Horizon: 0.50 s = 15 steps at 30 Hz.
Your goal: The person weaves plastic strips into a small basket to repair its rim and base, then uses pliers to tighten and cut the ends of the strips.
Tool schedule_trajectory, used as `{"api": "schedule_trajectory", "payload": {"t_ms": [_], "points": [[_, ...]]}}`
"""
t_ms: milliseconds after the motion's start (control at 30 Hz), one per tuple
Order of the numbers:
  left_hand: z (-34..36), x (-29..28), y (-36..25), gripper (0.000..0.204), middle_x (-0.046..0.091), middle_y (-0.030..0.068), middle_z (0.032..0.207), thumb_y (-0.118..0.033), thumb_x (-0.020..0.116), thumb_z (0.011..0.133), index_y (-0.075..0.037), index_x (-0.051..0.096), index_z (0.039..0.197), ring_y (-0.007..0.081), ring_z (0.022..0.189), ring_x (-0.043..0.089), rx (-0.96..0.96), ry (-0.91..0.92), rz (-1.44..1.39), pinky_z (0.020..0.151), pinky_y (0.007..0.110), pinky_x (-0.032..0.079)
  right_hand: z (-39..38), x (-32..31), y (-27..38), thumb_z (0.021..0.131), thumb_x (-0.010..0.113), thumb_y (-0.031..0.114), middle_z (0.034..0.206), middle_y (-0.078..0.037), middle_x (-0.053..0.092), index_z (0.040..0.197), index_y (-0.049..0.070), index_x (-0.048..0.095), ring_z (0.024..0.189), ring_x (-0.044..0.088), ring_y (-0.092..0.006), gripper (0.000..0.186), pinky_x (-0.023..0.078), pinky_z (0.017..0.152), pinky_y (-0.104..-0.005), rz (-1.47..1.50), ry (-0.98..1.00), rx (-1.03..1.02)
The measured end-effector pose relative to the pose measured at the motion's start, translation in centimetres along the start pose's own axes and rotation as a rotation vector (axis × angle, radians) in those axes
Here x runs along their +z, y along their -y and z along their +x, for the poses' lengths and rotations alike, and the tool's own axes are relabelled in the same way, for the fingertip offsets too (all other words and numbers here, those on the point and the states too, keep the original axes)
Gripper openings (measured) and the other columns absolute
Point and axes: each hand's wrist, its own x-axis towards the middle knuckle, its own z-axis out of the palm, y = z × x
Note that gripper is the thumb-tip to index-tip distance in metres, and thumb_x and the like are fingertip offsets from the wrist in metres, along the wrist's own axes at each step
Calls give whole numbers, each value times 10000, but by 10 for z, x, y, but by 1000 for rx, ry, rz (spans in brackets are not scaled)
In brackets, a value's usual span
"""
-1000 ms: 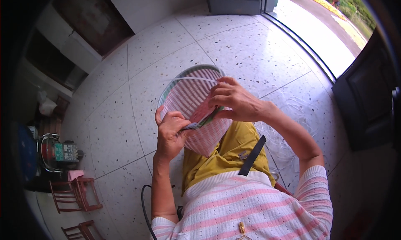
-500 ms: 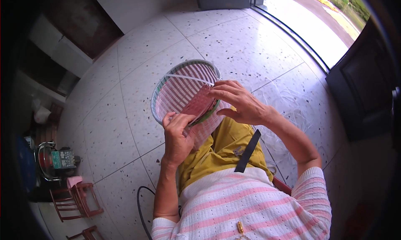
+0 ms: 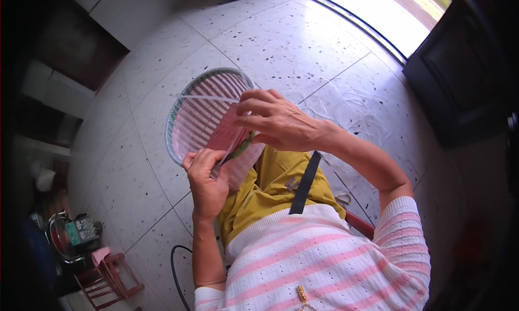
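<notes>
A woven basket [image 3: 190, 121], pink and white with a blue-green rim, is tilted on my lap with its mouth facing up and to the left. My left hand [image 3: 208, 186] is closed on the near rim, thumb and fingers pinching it. At the right side of the rim, my right hand [image 3: 278, 119] has bent fingers around a white plastic strip [image 3: 208, 98] that stretches across the basket's mouth. Its fingertips are partly hidden. Between my hands, a green section of rim [image 3: 241, 147] shows.
Loose clear-white strips [image 3: 357, 113] lie tangled on the speckled tile floor to the right. Small red-brown chairs [image 3: 111, 278] stand at lower left. A dark door [image 3: 459, 84] stands by the bright doorway. A black strap [image 3: 306, 184] lies over my yellow trousers.
The basket and both hands appear further left in the picture as the view shifted. My right hand's fingers have curled in more at the rim; the left keeps its grip.
</notes>
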Motion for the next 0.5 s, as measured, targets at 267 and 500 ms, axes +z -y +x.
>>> {"api": "schedule_trajectory", "payload": {"t_ms": [267, 500], "points": [[-1, 7, -11, 214, 605, 51, 758, -131, 802, 747, -50, 619, 822, 254, 746, 572, 43, -64, 36, 921, 385, 358, -7, -4, 5, 748, 796, 246, 1426, -85, 438, 1114, 117, 651, 1416, 291, -347, 414, 317, 1132, -537, -36, 24, 36], [-3, 9, -10, 207, 589, 46, 735, -103, 799, 731, -64, 611, 810, 246, 750, 587, 68, -19, 41, 929, 401, 356, -12, 1, 8, 710, 811, 243, 1190, -16, 600, 969, 105, 681, 1199, 469, -241, 322, 328, 1018, -466, -80, 107, 73]]}}
